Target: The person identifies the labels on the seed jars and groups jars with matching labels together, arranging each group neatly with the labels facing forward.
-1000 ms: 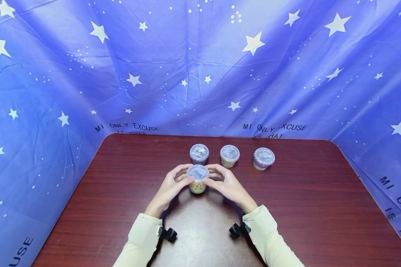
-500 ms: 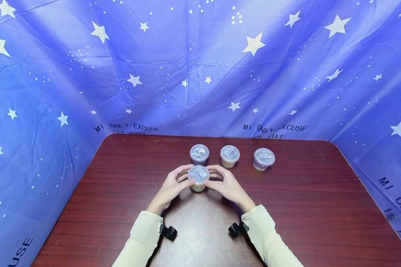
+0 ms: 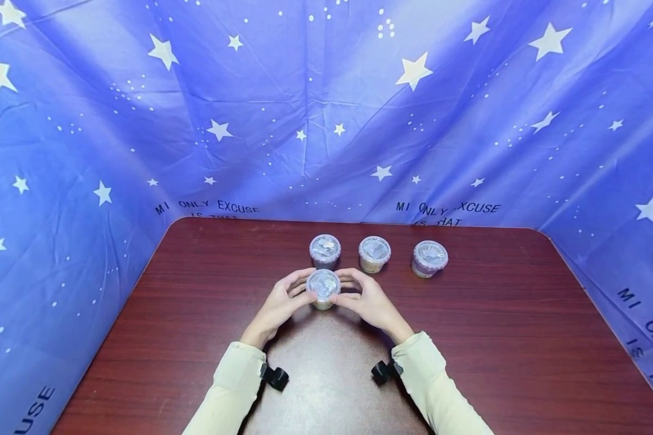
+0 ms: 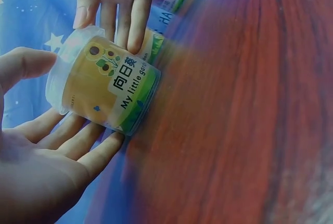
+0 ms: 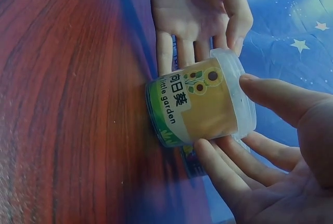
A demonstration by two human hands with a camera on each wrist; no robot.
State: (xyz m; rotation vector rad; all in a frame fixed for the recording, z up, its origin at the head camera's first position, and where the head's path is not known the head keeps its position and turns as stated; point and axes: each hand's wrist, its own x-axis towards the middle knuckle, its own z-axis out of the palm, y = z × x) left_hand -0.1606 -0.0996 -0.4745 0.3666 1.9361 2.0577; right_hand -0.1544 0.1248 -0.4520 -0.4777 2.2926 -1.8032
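Observation:
A small plastic tub (image 3: 323, 285) with a clear lid is held between both hands at the middle of the table. Its yellow and green label (image 4: 112, 86) shows sunflowers and the words "My little garden". From the left, my left hand (image 3: 277, 307) grips it, thumb at the lid's rim and fingers along the side. My right hand (image 3: 371, 304) mirrors this on the other side, its thumb (image 5: 270, 91) also at the lid. In the head view the lid faces up toward the camera and hides most of the label.
Behind the held tub, three similar lidded tubs stand in a row: one on the left (image 3: 324, 251), one in the middle (image 3: 374, 254) and one on the right (image 3: 430, 258). A blue star-patterned curtain (image 3: 326, 72) surrounds the dark red wooden table (image 3: 196, 272).
The held tub has tipped so that its lid faces the head camera more and its label shows less. Both hands keep their hold, and the forearms have shifted very slightly. The other tubs have not moved.

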